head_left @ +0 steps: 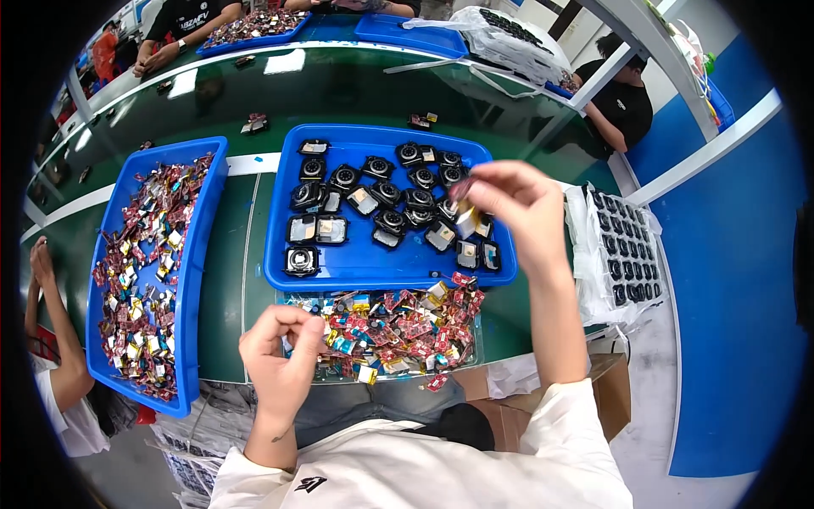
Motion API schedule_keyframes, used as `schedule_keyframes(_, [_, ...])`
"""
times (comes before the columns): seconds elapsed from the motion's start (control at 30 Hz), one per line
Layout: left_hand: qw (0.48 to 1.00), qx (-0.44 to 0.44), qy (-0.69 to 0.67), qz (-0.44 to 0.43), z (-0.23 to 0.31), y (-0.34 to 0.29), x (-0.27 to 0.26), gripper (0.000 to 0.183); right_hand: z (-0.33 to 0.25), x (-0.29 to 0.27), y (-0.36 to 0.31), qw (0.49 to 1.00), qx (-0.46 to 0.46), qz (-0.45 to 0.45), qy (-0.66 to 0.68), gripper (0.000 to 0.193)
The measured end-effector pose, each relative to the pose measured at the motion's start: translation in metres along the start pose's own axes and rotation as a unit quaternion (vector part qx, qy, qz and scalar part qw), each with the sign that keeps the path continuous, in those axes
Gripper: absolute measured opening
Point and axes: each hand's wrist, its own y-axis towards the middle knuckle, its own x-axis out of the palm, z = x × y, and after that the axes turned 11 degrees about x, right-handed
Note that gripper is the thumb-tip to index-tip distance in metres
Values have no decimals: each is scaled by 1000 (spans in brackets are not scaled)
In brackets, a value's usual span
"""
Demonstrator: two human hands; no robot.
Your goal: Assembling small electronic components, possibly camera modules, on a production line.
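Observation:
My right hand (521,202) is closed, pinching a small red circuit board with a yellow-and-silver battery (468,219), slightly blurred. It hangs over the right side of a blue tray (356,276). Inside that tray lie several black watch-like cases (345,177), some with a round dark face up, others showing a pale inside. My left hand (284,355) has its fingers curled and thumb against them, at the left edge of a heap of red circuit boards with batteries (398,335) in a clear tray. Whether anything is between those fingers cannot be made out.
A long blue tray (193,297) full of similar boards stands to the left. On the right, a white foam tray (598,288) holds rows of black cases. Beyond runs a green conveyor belt (339,89) with scattered parts. Other people sit across and to the left; a white metal frame (704,153) rises right.

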Motion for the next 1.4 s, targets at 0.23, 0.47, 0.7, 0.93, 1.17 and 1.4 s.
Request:
schedule_keyframes(0.23, [990, 9, 130, 59, -24, -7, -46, 32, 91, -215, 139, 927, 84, 358, -81, 20])
schedule_keyframes(0.47, [950, 102, 294, -28, -9, 0, -44, 7, 121, -238, 143, 772, 184, 514, -326, 25])
schedule_keyframes(0.7, [941, 68, 297, -149, 8, 9, -44, 37, 106, -225, 129, 829, 205, 463, -236, 32])
schedule_keyframes(0.93, [910, 147, 320, -219, 7, 11, -43, 39, 15, -75, 36, 957, 57, 172, -225, 21])
schedule_keyframes(1.17, [924, 193, 264, -198, 1, 18, -38, 25, 4, 32, -65, 961, -79, -79, -252, 13])
schedule_keyframes(1.4, [916, 157, 306, -205, 7, 17, -36, 15, 26, 65, -87, 979, -110, -65, -159, 14])
